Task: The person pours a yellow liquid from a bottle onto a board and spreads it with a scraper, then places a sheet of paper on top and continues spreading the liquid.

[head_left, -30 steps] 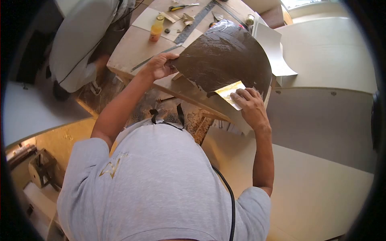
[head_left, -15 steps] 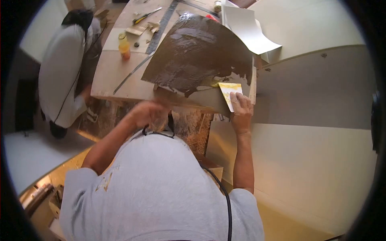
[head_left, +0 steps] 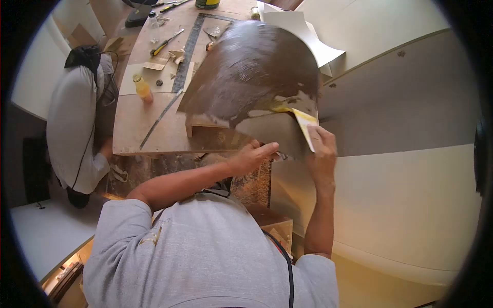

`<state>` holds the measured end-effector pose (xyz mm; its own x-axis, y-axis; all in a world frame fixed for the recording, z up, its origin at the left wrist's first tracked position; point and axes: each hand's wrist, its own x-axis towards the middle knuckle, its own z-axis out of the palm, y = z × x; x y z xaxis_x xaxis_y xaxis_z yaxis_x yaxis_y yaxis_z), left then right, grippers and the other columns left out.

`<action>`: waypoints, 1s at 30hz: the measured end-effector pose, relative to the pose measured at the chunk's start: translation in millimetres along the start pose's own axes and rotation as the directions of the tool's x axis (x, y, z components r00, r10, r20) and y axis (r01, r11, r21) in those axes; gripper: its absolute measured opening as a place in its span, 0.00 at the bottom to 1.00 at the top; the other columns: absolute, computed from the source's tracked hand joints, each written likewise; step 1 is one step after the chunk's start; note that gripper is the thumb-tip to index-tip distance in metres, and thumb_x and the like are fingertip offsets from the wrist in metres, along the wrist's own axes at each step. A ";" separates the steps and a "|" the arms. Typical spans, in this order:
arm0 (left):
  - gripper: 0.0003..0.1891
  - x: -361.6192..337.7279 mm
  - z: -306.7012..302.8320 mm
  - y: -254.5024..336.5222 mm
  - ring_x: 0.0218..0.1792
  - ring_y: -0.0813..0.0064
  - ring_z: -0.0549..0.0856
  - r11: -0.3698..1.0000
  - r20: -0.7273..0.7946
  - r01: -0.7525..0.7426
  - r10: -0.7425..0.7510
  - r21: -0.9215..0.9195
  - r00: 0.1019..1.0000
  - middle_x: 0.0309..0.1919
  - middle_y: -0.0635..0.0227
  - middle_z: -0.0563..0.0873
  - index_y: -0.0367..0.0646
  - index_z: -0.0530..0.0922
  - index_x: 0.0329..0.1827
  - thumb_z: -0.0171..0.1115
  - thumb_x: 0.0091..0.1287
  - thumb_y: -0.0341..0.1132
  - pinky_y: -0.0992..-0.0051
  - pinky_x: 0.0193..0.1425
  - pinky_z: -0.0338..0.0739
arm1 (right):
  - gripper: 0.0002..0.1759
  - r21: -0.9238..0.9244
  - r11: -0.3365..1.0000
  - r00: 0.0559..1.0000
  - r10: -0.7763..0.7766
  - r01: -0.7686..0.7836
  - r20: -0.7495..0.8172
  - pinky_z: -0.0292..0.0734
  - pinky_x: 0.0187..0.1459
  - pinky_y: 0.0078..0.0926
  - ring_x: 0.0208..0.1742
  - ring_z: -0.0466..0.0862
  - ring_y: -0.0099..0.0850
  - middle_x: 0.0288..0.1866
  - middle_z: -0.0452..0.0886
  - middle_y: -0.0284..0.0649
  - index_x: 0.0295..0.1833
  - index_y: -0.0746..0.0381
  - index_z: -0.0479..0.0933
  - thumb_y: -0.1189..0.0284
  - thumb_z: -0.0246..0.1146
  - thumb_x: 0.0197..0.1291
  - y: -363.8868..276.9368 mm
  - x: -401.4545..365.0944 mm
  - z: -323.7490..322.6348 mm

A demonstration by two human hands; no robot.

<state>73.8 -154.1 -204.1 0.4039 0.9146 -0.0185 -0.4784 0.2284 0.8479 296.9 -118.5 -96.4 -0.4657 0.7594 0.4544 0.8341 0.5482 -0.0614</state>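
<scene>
A thin brown sheet (head_left: 246, 66) lies over the workbench, with a glossy wet coating on most of it and a paler dry patch at its near end. My left hand (head_left: 254, 158) is closed on the sheet's near edge, thumb on top and fingers underneath. In my right hand (head_left: 322, 149) is a flat white spreader (head_left: 306, 123) smeared with yellow. It stands tilted, its far edge at the sheet near the right side, beside a streak of yellow glue (head_left: 281, 109).
On the workbench (head_left: 128, 123) are a bottle (head_left: 142, 88), a metal ruler (head_left: 162, 119), a yellow-black cutter (head_left: 167, 43) and scraps. White curled sheets (head_left: 292, 25) lie at the back right. Another person (head_left: 74, 123) is at the left. Large pale panels (head_left: 400, 205) stand at the right.
My left hand has moved right and taken hold of the sheet's near edge, which now bends upward. My right hand has shifted slightly nearer and right, turning the spreader steeper.
</scene>
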 end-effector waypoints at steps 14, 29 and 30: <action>0.22 -21.4 -76.6 15.8 0.56 0.70 0.87 0.971 0.278 0.211 -0.235 0.114 0.931 0.58 0.63 0.88 0.35 0.78 0.69 0.66 0.79 0.41 0.65 0.63 0.83 | 0.24 -0.098 0.986 0.984 0.143 -0.133 0.109 0.78 0.63 0.45 0.61 0.82 0.45 0.59 0.85 0.45 0.63 0.62 0.84 0.83 0.65 0.60 -48.9 -42.5 14.5; 0.37 -74.5 -91.1 -69.9 0.77 0.68 0.69 0.991 0.058 0.074 -0.081 0.107 0.995 0.77 0.61 0.72 0.39 0.57 0.85 0.64 0.80 0.42 0.64 0.82 0.61 | 0.11 0.032 0.962 0.949 0.261 -0.271 0.176 0.80 0.55 0.47 0.53 0.86 0.52 0.49 0.87 0.47 0.53 0.62 0.85 0.69 0.64 0.72 -40.4 28.6 49.7; 0.38 -71.1 -89.6 -65.8 0.76 0.68 0.70 0.990 0.135 0.093 -0.107 0.104 0.985 0.76 0.61 0.73 0.38 0.56 0.85 0.64 0.79 0.39 0.63 0.82 0.63 | 0.11 0.026 0.963 0.949 0.262 -0.270 0.175 0.80 0.55 0.47 0.53 0.86 0.52 0.49 0.87 0.47 0.53 0.62 0.85 0.69 0.64 0.72 -40.7 29.1 53.5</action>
<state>6.7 -204.3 -306.0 0.5541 0.8316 -0.0376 -0.3550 0.2769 0.8929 233.6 -99.9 -128.2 -0.2757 0.9255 0.2596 0.9209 0.3317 -0.2048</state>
